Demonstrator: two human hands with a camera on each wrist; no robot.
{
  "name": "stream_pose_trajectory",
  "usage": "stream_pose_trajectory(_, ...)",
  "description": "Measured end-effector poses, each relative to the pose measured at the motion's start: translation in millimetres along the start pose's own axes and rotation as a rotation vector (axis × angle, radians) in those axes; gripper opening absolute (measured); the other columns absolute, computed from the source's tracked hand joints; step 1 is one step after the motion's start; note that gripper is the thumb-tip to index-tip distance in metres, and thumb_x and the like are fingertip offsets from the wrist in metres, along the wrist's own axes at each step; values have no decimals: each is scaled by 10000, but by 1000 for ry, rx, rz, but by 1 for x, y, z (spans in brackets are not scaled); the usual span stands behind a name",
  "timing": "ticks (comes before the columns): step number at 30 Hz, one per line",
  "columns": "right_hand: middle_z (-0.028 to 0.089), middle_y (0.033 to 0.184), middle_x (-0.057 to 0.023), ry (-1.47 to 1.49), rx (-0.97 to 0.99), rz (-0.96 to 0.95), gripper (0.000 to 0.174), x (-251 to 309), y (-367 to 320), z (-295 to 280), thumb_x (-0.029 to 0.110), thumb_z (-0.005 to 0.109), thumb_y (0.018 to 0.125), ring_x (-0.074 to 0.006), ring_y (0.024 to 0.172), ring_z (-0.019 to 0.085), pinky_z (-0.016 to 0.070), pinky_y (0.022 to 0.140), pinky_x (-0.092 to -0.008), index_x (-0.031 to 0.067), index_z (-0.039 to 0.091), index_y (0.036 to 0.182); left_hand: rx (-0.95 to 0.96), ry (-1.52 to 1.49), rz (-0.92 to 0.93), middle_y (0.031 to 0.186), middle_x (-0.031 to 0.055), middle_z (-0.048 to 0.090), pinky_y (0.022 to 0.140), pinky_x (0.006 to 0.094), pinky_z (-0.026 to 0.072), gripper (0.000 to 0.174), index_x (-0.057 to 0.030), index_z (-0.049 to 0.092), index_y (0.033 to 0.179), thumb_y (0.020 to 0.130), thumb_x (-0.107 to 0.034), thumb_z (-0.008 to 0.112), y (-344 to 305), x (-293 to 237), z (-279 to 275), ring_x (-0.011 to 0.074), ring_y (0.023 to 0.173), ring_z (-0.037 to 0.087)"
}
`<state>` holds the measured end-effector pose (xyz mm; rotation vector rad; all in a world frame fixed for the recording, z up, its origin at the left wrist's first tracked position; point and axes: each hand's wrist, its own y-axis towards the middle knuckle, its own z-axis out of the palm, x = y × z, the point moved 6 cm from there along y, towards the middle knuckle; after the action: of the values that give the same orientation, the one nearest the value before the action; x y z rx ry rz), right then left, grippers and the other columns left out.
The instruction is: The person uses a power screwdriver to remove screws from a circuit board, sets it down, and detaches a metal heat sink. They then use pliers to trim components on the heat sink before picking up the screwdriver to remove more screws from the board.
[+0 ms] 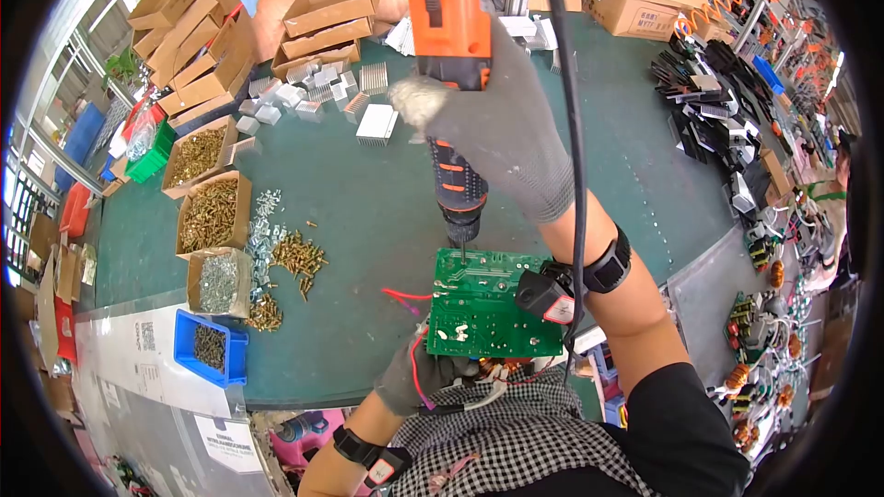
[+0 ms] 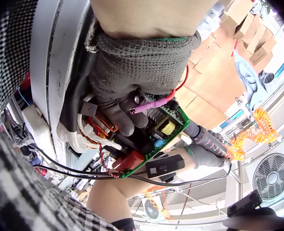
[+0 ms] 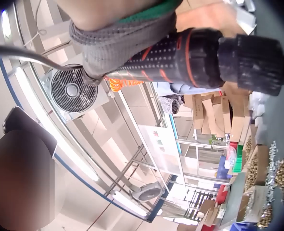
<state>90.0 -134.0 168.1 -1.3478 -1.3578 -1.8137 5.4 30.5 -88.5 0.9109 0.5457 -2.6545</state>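
My gloved right hand (image 1: 502, 120) grips an orange and black power screwdriver (image 1: 460, 189), its bit pointing down at the upper left of a green circuit board (image 1: 497, 308). The board lies solder side up at the table's front edge. At its lower left corner, my gloved left hand (image 1: 419, 377) holds it from beneath. The left wrist view shows that hand's fingers (image 2: 125, 126) among the parts on the underside, beside a yellow transformer (image 2: 168, 128) and a red component (image 2: 129, 161). A red wire (image 1: 416, 368) loops over the left hand. In the right wrist view the screwdriver's black chuck (image 3: 255, 62) fills the right side.
Left on the green table (image 1: 368, 202) stand cardboard boxes of screws (image 1: 210, 213), a blue bin (image 1: 210, 350) and loose brass screws (image 1: 296, 256). Heatsinks (image 1: 376, 124) lie at the back. Black parts (image 1: 714, 97) pile up right. A black cable (image 1: 573, 129) hangs past the right arm.
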Motion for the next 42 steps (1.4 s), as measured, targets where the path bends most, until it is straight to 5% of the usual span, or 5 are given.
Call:
stream_pose_trajectory(21,586,722,-113,240,-97,2,295,-4,-10,-16,244,534,845,-196,574,591,498,552,-319,14,511,1030,-13,-149,-53,1042,108,651,770,305,540,289,-12,506,1211,947,-125,542,-3,-10,20,165,980,625)
stream_pose_trajectory(29,589,692,-82,351,-136,-191,254,36,-20,-43,114,650,826,-159,521,580,469,474,-286,-4,509,1001,-669,1283,11,901,120,641,687,350,499,263,-28,648,1052,884,-226,608,-56,-110,2,210,804,629)
stream_pose_trajectory(34,612,870,-130,199,-142,-273,325,40,-31,-43,126,614,834,-205,594,605,499,532,-332,-25,502,1099,-371,1683,730,887,121,638,702,381,474,307,-45,677,1002,828,-298,659,-5,-157,80,273,825,619)
stream_pose_trajectory(37,621,830,-113,245,-170,-247,324,42,-38,-49,52,635,803,-189,595,616,504,527,-318,-23,498,1087,-172,1794,334,877,103,627,742,391,464,277,-72,682,1003,809,-269,668,51,-146,68,300,848,592)
stream_pose_trajectory(42,633,824,-101,206,-162,-248,313,45,-51,-65,20,693,780,-179,582,621,502,506,-296,-18,529,1044,-100,1972,490,884,115,623,771,404,460,222,-77,659,971,837,-253,638,61,-139,79,326,877,586)
